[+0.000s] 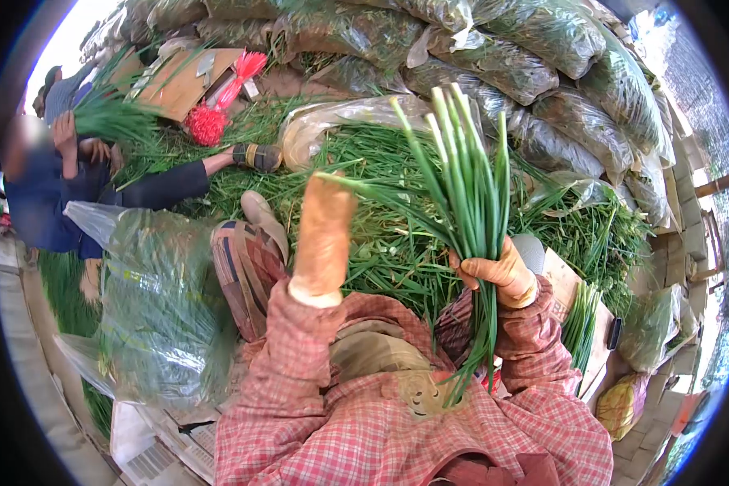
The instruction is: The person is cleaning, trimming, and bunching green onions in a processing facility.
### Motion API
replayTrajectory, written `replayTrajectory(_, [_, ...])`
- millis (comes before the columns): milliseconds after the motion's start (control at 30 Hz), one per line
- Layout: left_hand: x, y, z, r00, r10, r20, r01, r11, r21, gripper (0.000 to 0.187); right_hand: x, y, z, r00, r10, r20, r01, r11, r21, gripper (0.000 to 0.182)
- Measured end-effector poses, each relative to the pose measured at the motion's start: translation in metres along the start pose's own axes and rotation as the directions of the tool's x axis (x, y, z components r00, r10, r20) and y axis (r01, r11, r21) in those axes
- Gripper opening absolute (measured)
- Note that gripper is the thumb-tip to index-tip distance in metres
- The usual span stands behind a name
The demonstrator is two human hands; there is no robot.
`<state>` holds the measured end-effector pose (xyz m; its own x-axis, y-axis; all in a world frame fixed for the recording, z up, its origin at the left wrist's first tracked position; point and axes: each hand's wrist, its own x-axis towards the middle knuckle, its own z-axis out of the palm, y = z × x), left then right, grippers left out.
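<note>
My right hand (498,271), in a tan-orange glove, is closed around a bunch of green onions (478,194). Their pale stem ends point up and away, and the leaves hang down over my lap. One stalk leans out to the left of the bunch, its tip crossing in front of my left hand (324,231). That hand wears a matching glove and is raised, smeared by motion, so its fingers cannot be made out. Beneath both hands spreads a heap of loose green stalks (381,219), partly on clear plastic (300,134).
A filled clear plastic bag (162,300) stands at left. Another person (65,178) sits beyond it, holding greens (121,113). Stuffed bags (494,65) are stacked behind. Red ties (211,121) lie near cardboard (190,81). A small bundle (579,328) rests on a board at right.
</note>
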<state>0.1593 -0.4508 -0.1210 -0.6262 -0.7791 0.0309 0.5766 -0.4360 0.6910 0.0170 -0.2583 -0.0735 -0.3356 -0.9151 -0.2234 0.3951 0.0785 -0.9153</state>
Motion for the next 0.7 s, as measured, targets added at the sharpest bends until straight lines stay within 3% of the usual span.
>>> replayTrajectory(67, [0.004,0.002,0.025,0.996,-0.041,0.082,0.049,0.994,-0.094,0.090,0.009,0.008,0.010,0.999,0.041,-0.031,-0.047,0.969,-0.242,0.049])
replayTrajectory(100, [0.008,-0.001,0.033,0.990,-0.017,0.142,0.032,0.994,-0.105,0.094,0.018,0.021,0.012,0.981,-0.185,-0.057,0.119,0.809,-0.576,0.058])
replayTrajectory(133, [0.012,-0.004,0.041,0.978,0.007,0.207,0.017,0.993,-0.117,0.097,0.026,0.032,0.017,0.915,-0.402,0.000,0.223,0.509,-0.832,0.067])
replayTrajectory(167, [0.016,-0.007,0.047,0.961,0.029,0.274,0.007,0.992,-0.130,0.101,0.026,0.029,0.032,0.940,-0.329,-0.095,0.023,0.339,-0.941,0.079])
replayTrajectory(200, [0.019,-0.014,0.046,0.954,0.070,0.291,-0.035,0.991,-0.126,0.093,0.030,0.027,0.046,0.942,-0.284,-0.181,-0.116,0.229,-0.966,0.081])
replayTrajectory(267, [0.027,-0.034,0.036,0.983,0.023,0.180,-0.021,1.000,-0.012,0.082,0.034,0.049,0.055,0.930,-0.338,-0.146,-0.168,-0.037,-0.985,0.082])
replayTrajectory(333, [0.034,-0.050,0.021,0.990,-0.108,0.091,0.111,0.994,-0.025,0.054,0.032,0.059,0.066,0.956,-0.220,-0.193,-0.225,-0.131,-0.966,0.086])
replayTrajectory(400, [0.036,-0.053,0.009,0.951,-0.280,0.130,0.304,0.922,-0.240,0.047,0.017,0.051,0.067,0.987,-0.067,-0.147,-0.148,-0.011,-0.989,0.088])
replayTrajectory(467, [0.041,-0.059,-0.002,0.915,-0.324,0.241,0.385,0.879,-0.280,0.049,-0.005,0.031,0.055,0.998,0.041,0.053,0.050,0.074,-0.996,0.084])
replayTrajectory(500, [0.043,-0.060,-0.004,0.900,-0.318,0.299,0.405,0.864,-0.300,0.050,-0.014,0.006,0.050,0.972,0.222,0.081,0.068,0.065,-0.996,0.082])
replayTrajectory(533, [0.046,-0.061,-0.004,0.882,-0.310,0.356,0.426,0.847,-0.319,0.050,-0.018,-0.026,0.042,0.924,0.362,0.119,0.065,0.158,-0.985,0.075])
replayTrajectory(567, [0.047,-0.061,-0.003,0.863,-0.302,0.405,0.444,0.837,-0.321,0.051,-0.022,-0.057,0.035,0.931,0.325,0.168,0.081,0.265,-0.961,0.064])
replayTrajectory(600, [0.048,-0.061,0.000,0.840,-0.295,0.455,0.464,0.826,-0.321,0.052,-0.017,-0.089,0.032,0.929,0.366,0.055,-0.063,0.303,-0.951,0.059])
replayTrajectory(633, [0.049,-0.060,0.005,0.814,-0.287,0.505,0.486,0.814,-0.319,0.053,-0.008,-0.103,0.015,0.974,0.108,0.198,0.142,0.386,-0.911,0.058])
replayTrajectory(700, [0.048,-0.062,0.014,0.784,-0.293,0.548,0.500,0.821,-0.276,0.054,0.033,-0.131,0.029,0.920,-0.296,0.256,0.377,0.495,-0.783,0.059])
